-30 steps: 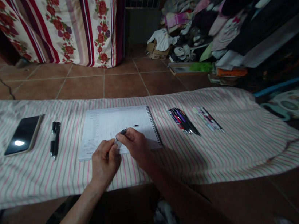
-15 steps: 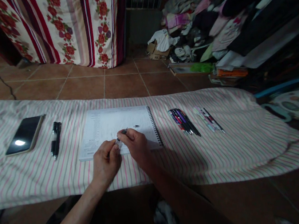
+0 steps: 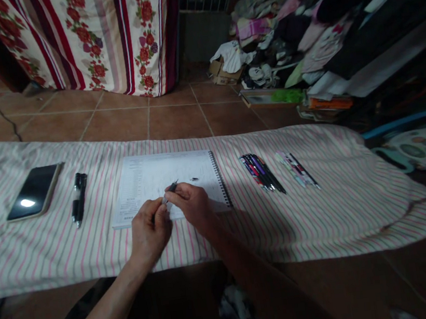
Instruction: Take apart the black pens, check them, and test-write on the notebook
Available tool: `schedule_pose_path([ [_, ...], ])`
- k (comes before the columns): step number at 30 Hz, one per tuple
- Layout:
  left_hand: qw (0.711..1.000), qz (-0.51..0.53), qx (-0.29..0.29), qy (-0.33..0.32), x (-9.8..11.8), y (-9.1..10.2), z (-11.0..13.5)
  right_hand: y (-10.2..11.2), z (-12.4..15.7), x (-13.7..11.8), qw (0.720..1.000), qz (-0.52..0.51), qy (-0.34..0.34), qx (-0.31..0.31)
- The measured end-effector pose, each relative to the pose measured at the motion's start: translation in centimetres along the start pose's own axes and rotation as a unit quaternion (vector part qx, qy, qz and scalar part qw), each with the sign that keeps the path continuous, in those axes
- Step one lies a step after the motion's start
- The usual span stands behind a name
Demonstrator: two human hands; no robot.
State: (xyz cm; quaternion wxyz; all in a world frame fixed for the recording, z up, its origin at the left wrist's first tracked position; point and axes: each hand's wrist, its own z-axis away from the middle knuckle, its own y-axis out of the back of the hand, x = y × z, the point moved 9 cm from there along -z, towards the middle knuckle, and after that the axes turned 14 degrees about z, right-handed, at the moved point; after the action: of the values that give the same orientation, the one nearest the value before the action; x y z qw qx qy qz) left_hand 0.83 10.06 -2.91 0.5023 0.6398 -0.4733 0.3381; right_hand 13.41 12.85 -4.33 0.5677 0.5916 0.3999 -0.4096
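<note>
Both my hands meet over the near edge of a spiral notebook (image 3: 160, 179) lying open on a striped cloth (image 3: 321, 208). My left hand (image 3: 150, 233) and my right hand (image 3: 191, 204) are closed in pinches on the same pen (image 3: 170, 189), whose dark tip sticks out toward the page. A small dark piece (image 3: 194, 178) lies on the paper just beyond my right hand.
A phone (image 3: 33, 191) and two black pens (image 3: 78, 197) lie left of the notebook. Two bunches of coloured pens (image 3: 262, 172) and pens (image 3: 296, 169) lie to its right. Tiled floor, a floral cloth (image 3: 102, 33) and piled clothes (image 3: 298, 28) sit behind.
My hands have stayed over the notebook's near edge and shifted only slightly; the pen's tip now points a little higher.
</note>
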Motion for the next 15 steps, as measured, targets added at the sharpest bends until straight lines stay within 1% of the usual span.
schedule_pose_path([
  [2, 1.0, 0.008, 0.001, 0.013, -0.2, 0.2, 0.0, 0.4, -0.4, -0.2, 1.0, 0.008, 0.02, -0.019],
  [3, 1.0, 0.017, 0.0, 0.027, -0.5, 0.2, -0.1, 1.1, -0.8, -0.3, 0.999, 0.017, 0.029, -0.014],
  [5, 0.997, 0.038, 0.0, 0.061, -1.1, 0.3, -0.1, 3.4, -1.5, -0.2, 0.997, 0.061, 0.041, 0.029],
  [6, 0.996, 0.047, 0.002, 0.075, -1.4, 0.3, -0.1, 4.9, -1.7, -0.1, 0.99, 0.112, 0.046, 0.07],
  [7, 0.995, 0.054, 0.004, 0.084, -1.6, 0.4, -0.1, 6.3, -1.9, 0.1, 0.977, 0.181, 0.045, 0.107],
  [8, 0.995, 0.058, 0.008, 0.087, -1.7, 0.5, -0.1, 7.3, -2.1, 0.2, 0.959, 0.247, 0.048, 0.132],
  [9, 0.995, 0.058, 0.011, 0.086, -1.7, 0.6, -0.1, 7.9, -2.2, 0.4, 0.941, 0.303, 0.055, 0.141],
  [10, 0.995, 0.056, 0.013, 0.085, -1.7, 0.7, -0.1, 8.3, -2.3, 0.7, 0.924, 0.346, 0.058, 0.151],
  [12, 0.995, 0.051, 0.013, 0.085, -1.8, 0.9, -0.2, 8.7, -2.4, 1.3, 0.903, 0.395, 0.062, 0.156],
  [15, 0.995, 0.048, 0.011, 0.092, -1.9, 1.1, -0.3, 8.3, -2.5, 2.1, 0.893, 0.422, 0.068, 0.143],
])
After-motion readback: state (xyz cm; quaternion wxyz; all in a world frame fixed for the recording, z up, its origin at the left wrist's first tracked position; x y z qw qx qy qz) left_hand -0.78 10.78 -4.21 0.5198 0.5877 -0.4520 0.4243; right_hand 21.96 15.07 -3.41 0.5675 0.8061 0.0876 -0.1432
